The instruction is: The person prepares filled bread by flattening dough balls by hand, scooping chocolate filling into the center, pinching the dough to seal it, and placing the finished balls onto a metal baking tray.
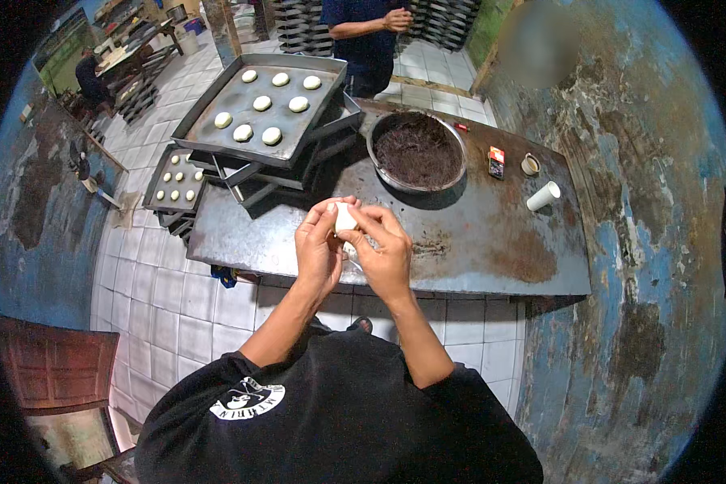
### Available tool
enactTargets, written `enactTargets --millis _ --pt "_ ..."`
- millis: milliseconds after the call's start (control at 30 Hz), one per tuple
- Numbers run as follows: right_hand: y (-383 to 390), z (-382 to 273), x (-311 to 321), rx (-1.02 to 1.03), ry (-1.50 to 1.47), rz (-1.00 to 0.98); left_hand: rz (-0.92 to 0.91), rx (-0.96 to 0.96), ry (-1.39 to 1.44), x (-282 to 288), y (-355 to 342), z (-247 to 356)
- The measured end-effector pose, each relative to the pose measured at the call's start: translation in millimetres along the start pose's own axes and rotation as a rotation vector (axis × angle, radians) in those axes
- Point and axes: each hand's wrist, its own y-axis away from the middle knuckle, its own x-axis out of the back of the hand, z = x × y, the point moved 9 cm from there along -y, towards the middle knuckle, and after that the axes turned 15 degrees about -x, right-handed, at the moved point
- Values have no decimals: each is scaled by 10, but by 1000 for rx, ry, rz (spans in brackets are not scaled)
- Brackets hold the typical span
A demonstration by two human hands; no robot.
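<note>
In the head view, a small white dough piece [345,218] is held up over the near part of a metal table [476,250], pinched between the bent fingers and thumbs of the left hand [320,246] and right hand [387,254]. Beyond, pale rounds [262,103] are spaced on a stacked tray [224,95]; dark shreds [418,153] are held in a round metal bowl [411,189] to the right.

Peeling blue wall [569,363], tiled floor [195,310].
</note>
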Motion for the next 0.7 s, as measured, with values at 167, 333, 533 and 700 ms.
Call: enactTargets --millis 167,333,533,700 --pt "-78 -3 85 106 80 159 -86 -81 -24 -148 -36 76" --pt "-334 367 -171 -331 -438 -234 -302 -192 -80 -223 -161 207" --pt "-446 266 -466 -181 -111 -82 -140 -125 -215 115 -462 217" --pt "-413 71 -1230 -260 -118 -190 110 24 -196 769 -789 398"
